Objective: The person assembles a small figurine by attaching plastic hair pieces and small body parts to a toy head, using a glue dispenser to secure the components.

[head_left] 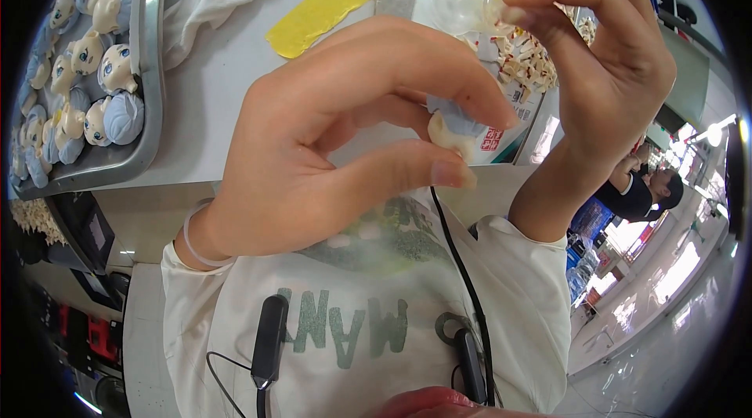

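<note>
My left hand point(313, 144) is in the middle of the view, thumb and fingers curled round a small doll head point(452, 132) with pale blue hair. Much of the head is hidden behind the fingers, and its face cannot be seen. Up at the right, my right hand point(607, 50) has its thumb and forefinger pinched at a clear rounded plastic piece point(493, 7). Right beside that piece, on the table, is a clear round dish point(454, 4); where one ends and the other begins is hard to make out.
At the left, a metal tray point(149, 104) holds several blue-haired doll heads point(117, 69). Yellow strips of material point(337, 3) and a crumpled white cloth point(211, 7) lie on the table point(196, 144). Small cream-and-red pieces point(529, 57) are heaped beyond my hands. Another person point(646, 189) sits far right.
</note>
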